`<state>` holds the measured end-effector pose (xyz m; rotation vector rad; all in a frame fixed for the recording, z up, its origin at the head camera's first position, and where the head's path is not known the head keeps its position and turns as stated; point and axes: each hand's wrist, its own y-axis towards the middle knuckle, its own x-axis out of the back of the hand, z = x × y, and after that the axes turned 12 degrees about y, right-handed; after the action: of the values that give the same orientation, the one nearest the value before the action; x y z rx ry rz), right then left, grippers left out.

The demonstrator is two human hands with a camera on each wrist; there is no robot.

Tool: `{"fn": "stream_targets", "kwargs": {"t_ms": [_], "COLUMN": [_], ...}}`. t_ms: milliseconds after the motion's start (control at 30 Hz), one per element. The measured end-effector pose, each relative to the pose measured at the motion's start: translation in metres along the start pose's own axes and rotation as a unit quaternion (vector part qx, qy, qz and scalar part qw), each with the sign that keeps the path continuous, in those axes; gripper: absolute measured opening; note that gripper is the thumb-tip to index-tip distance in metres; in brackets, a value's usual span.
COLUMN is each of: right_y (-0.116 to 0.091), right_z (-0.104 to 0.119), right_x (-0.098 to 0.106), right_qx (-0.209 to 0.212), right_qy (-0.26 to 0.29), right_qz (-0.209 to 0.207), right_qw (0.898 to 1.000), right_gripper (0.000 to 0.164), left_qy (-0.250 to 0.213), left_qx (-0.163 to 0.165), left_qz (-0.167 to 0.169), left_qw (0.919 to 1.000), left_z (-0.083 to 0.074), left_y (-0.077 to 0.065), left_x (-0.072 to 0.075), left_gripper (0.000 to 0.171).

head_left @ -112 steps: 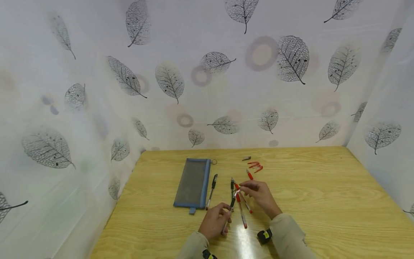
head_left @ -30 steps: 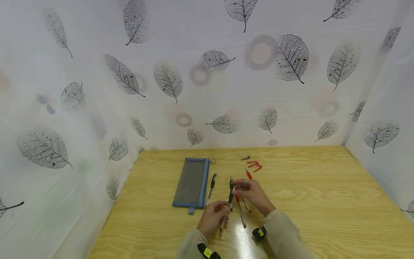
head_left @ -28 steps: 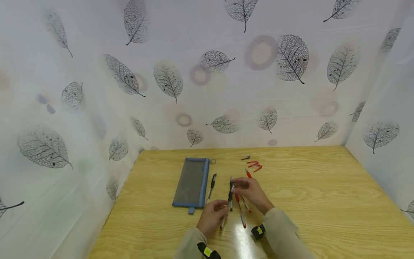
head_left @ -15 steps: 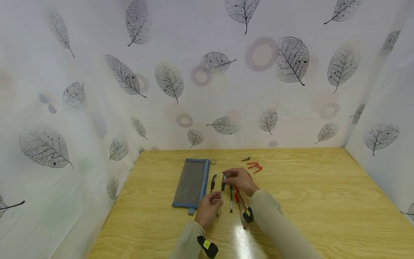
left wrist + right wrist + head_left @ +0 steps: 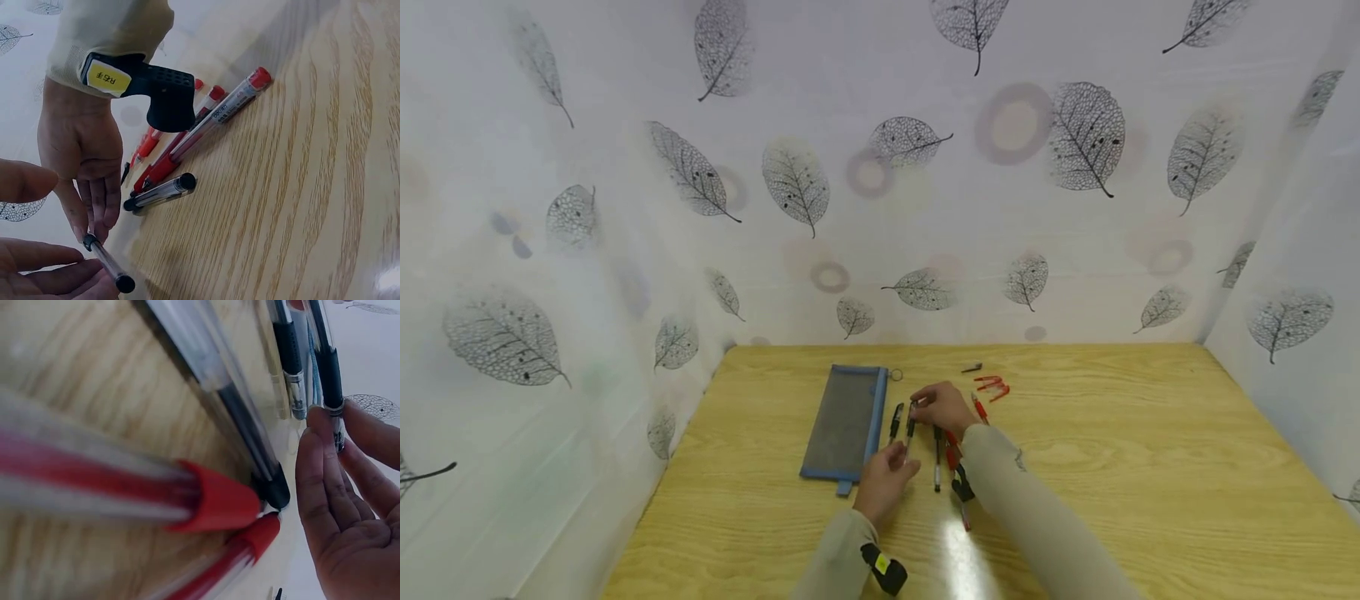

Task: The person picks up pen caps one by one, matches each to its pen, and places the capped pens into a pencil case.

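Observation:
My right hand [image 5: 946, 408] pinches a black gel pen [image 5: 911, 427] near its tip end, between thumb and fingertips. In the right wrist view, the pen's black grip [image 5: 329, 378] rises above those fingertips. My left hand [image 5: 882, 483] is at the pen's lower part. In the left wrist view its thumb [image 5: 28, 181] stands apart from its fingers [image 5: 47, 272], and the pen's barrel [image 5: 109, 265] lies against the fingertips. Another black pen [image 5: 895, 423] lies to the left. A third black pen [image 5: 937, 467] lies right of the hands, beside red pens [image 5: 952, 457].
A grey mesh pouch [image 5: 842, 425] with blue edging lies left of the pens, a ring [image 5: 896, 375] at its corner. Red pen caps [image 5: 992, 387] and a black cap [image 5: 972, 367] lie farther back. Another red pen [image 5: 979, 408] is partly hidden by the right arm.
Both hands have carried the black pen leftward and farther back, from above the red pens to beside the left black pen. The left thumb now stands off the barrel.

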<state>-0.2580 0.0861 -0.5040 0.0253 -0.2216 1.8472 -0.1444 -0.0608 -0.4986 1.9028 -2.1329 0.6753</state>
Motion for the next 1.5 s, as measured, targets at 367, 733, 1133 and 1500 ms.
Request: {"fn": "stream_targets", "kwargs": {"t_ms": [367,733,1133,1500], "right_y": [0.001,0.000,-0.002,-0.009], "right_z": [0.004,0.002,0.000,0.001], "right_x": [-0.004,0.006,0.028,0.055], "right_qx": [0.010,0.026,0.053,0.048], "right_qy": [-0.088,-0.046,-0.010,0.006], "right_qz": [-0.025,-0.025,-0.013,-0.024], "right_qw": [0.996,0.998,0.998,0.999], "right_gripper": [0.032,0.032,0.033,0.038], "left_qy": [0.029,0.012,-0.035,-0.036], "left_qx": [-0.061,-0.070,-0.043,-0.001], "left_qz": [-0.002,0.015,0.054,0.035], "left_qw": [0.9977,0.9973,0.9970,0.9987], "left_z": [0.000,-0.003,-0.002,-0.001], "left_y": [-0.004,-0.003,0.008,0.023], "left_x": [0.000,0.000,-0.006,-0.020], "left_gripper": [0.050,0.049,0.053,0.055]}}
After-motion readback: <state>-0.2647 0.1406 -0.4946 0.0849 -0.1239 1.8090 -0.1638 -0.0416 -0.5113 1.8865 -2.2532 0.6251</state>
